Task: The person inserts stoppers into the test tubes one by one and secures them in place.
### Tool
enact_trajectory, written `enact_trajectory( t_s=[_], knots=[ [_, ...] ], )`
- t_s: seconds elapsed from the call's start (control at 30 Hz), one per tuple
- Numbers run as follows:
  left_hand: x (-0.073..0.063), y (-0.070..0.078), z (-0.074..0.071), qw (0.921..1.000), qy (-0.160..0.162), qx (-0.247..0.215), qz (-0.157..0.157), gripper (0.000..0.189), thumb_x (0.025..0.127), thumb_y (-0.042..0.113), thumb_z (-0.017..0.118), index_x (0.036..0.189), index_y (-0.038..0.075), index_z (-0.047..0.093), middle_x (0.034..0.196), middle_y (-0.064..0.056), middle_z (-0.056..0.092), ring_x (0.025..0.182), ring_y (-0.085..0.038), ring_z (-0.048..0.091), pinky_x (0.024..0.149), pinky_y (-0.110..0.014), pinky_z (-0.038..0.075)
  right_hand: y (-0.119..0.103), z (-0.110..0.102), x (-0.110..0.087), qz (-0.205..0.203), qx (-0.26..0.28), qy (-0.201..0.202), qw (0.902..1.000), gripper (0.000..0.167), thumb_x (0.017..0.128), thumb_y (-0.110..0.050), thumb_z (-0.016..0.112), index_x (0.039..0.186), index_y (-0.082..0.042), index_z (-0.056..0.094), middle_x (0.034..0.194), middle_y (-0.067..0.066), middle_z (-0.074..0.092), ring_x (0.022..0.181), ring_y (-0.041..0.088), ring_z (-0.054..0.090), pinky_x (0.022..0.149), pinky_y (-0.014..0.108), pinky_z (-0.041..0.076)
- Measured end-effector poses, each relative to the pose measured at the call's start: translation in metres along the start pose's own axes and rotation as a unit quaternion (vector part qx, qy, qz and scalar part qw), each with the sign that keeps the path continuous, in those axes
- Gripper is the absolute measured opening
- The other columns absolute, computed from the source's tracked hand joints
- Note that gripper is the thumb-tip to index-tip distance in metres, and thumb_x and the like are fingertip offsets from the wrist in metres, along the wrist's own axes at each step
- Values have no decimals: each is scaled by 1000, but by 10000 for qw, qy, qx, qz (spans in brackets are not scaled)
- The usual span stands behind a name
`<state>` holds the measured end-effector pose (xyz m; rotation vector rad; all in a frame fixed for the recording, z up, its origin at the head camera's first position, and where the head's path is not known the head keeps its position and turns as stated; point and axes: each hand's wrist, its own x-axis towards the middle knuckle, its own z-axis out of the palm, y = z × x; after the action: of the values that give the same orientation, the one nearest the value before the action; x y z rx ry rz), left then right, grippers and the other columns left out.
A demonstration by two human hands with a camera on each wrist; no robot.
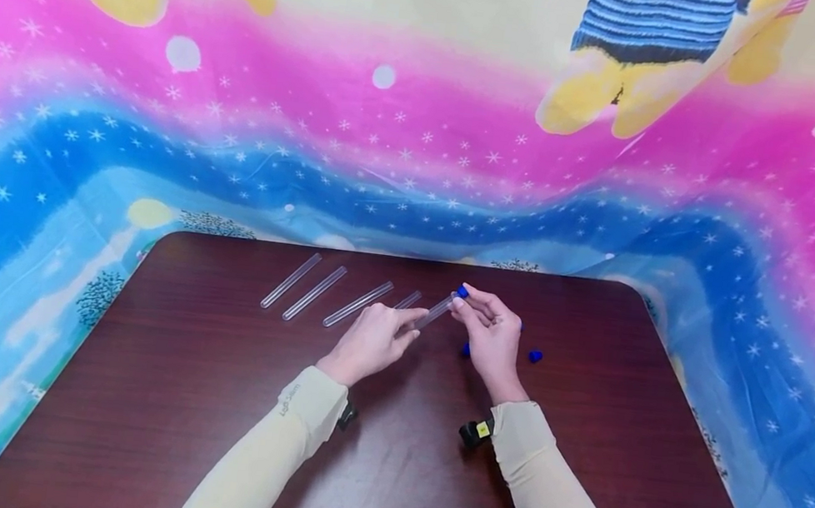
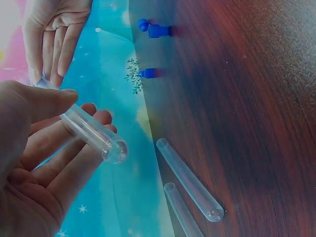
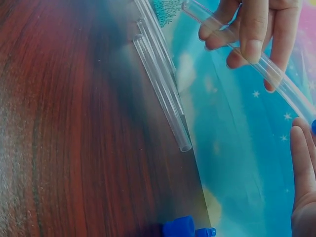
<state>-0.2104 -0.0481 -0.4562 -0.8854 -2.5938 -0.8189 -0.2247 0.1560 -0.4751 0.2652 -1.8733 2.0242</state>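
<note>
Between thumb and fingers my left hand (image 1: 375, 336) pinches a clear test tube (image 1: 435, 312), tilted with its rounded end toward me. In the left wrist view the thumb lies across the tube (image 2: 89, 131). At the tube's upper end, my right hand (image 1: 494, 339) pinches a blue stopper (image 1: 463, 291) right at the mouth. The right wrist view catches only a sliver of this stopper (image 3: 313, 127) at the frame's edge, beside the right fingers (image 3: 302, 158). How far the stopper sits in the mouth is something I cannot tell.
Several clear test tubes (image 1: 290, 281) lie slanted on the dark brown table (image 1: 156, 410), left of and behind the left hand. Loose blue stoppers (image 1: 535, 356) lie around the right hand, some partly hidden by it. A patterned cloth (image 1: 420, 146) hangs behind the table.
</note>
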Motion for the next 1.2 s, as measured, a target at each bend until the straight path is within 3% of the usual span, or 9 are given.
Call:
enact_trajectory(
  t_s=[0.33, 0.57, 0.83, 0.93, 1.07, 1.2],
  knots=[
    [4, 2, 0, 9988, -23, -460, -173, 33, 96, 13, 73, 128, 8, 71, 83, 2, 70, 63, -7, 55, 63, -24, 48, -2, -3, 3, 153, 704, -284, 9970, 29, 97, -1, 67, 125, 6, 61, 114, 31, 68, 88, 26, 75, 79, 40, 58],
    [4, 0, 1, 9980, -24, -519, -358, 29, 99, 17, 69, 128, 10, 70, 95, -1, 70, 68, -10, 55, 67, -27, 49, -3, -3, 5, 118, 547, -166, 9983, 33, 95, 1, 69, 124, 13, 58, 109, 34, 67, 84, 23, 75, 77, 39, 58],
    [0, -3, 4, 9956, -14, -666, -654, 25, 101, 19, 66, 125, 15, 65, 82, 5, 60, 57, -12, 48, 55, -27, 44, -4, 1, 4, 124, 458, -165, 9987, 34, 95, -4, 71, 124, 10, 59, 108, 30, 68, 85, 25, 75, 77, 40, 58],
    [-1, -4, 5, 9961, 24, -651, -593, 24, 102, 21, 64, 126, 16, 63, 90, 4, 65, 62, -12, 51, 60, -28, 46, -3, 2, 4, 105, 450, -108, 9989, 32, 95, -5, 72, 123, 8, 62, 108, 29, 69, 84, 25, 75, 77, 40, 58],
    [0, -5, 6, 9970, 201, -578, -483, 28, 103, 21, 63, 129, 13, 66, 109, -2, 70, 81, -15, 63, 75, -31, 53, -3, 3, 3, 142, 436, -47, 9989, 32, 94, -5, 73, 124, 4, 65, 112, 30, 68, 87, 25, 75, 78, 39, 58],
    [0, -5, 6, 9971, 394, -523, -386, 31, 101, 16, 66, 131, 8, 68, 113, -8, 71, 89, -19, 66, 80, -36, 55, -3, 5, 1, 186, 485, -29, 9986, 36, 92, 1, 73, 127, 7, 63, 121, 32, 64, 91, 21, 74, 81, 35, 57]
  ],
)
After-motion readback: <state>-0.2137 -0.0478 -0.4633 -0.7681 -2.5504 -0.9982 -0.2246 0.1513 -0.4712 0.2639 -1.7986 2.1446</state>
